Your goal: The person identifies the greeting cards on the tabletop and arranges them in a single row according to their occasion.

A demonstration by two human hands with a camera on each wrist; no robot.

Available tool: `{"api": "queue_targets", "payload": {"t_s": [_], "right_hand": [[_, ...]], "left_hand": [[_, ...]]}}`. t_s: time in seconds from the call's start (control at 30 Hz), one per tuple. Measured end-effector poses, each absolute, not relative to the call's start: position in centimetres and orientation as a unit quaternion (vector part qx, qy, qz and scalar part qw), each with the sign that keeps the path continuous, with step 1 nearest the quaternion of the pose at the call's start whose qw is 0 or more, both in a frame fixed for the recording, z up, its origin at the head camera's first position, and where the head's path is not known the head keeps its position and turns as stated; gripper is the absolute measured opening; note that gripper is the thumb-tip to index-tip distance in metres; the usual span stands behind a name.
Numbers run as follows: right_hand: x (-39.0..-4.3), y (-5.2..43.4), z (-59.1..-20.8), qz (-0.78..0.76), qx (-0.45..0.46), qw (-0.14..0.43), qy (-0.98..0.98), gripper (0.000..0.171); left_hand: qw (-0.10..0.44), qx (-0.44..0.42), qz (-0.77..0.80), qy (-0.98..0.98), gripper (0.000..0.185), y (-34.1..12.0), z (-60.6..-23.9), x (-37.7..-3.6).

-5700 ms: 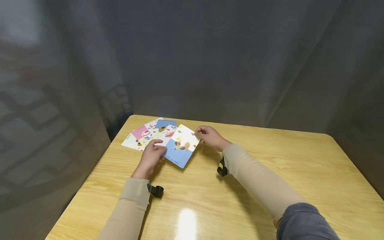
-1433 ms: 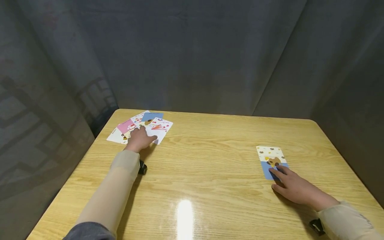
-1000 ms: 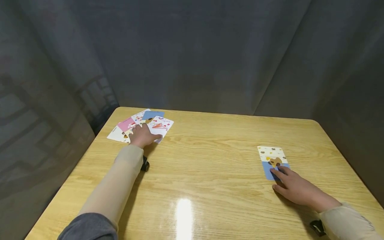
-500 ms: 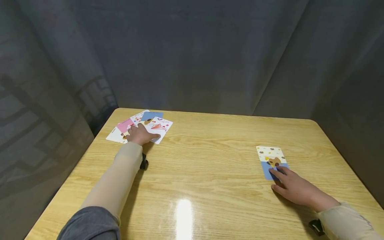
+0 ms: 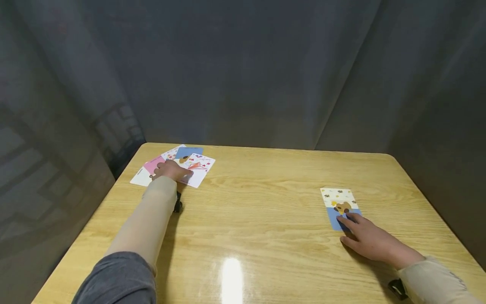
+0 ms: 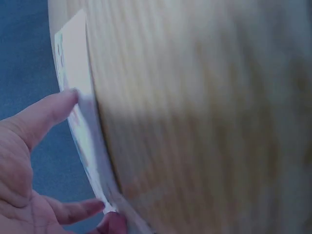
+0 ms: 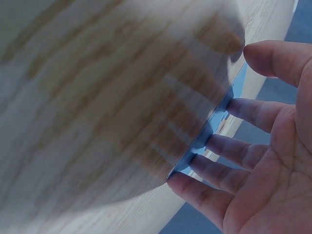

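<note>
A rectangular blue-and-cream card [image 5: 338, 203] lies flat toward the right of the pale wooden counter [image 5: 258, 219]; yellow and brown specks dot its cream half, and a brown animal is printed mid-card. My right hand [image 5: 370, 240] rests spread fingertips on its blue half, gripping nothing. My left hand [image 5: 169, 169], thumb held wide, touches a fan of overlapping pink, blue and white cards [image 5: 189, 152] near the far left corner; the frontmost white one shows a red drawing.
</note>
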State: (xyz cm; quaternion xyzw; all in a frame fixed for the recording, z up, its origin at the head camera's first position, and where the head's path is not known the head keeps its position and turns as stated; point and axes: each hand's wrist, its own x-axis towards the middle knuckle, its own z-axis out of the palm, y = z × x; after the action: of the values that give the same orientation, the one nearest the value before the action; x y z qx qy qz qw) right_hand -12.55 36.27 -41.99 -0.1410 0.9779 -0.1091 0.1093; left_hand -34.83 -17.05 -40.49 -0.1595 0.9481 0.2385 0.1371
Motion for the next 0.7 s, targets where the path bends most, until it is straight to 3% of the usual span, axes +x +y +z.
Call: {"api": "queue_targets", "payload": {"t_s": [0.13, 0.33, 0.7], "right_hand": [[-12.8, 36.2, -42.1, -0.109, -0.137, 0.11, 0.978, 0.063], [-13.1, 35.8, -42.4, -0.103, -0.147, 0.103, 0.978, 0.063], [-13.3, 35.2, -43.2, -0.103, -0.147, 0.104, 0.978, 0.062]], "left_hand": [[0.15, -0.135, 0.244, 0.948, 0.081, -17.0, -40.0, -35.2], [0.181, -0.132, 0.243, 0.944, 0.084, -17.4, -40.2, -36.3], [0.12, -0.218, 0.231, 0.941, 0.097, -16.8, -42.2, -37.8]]}}
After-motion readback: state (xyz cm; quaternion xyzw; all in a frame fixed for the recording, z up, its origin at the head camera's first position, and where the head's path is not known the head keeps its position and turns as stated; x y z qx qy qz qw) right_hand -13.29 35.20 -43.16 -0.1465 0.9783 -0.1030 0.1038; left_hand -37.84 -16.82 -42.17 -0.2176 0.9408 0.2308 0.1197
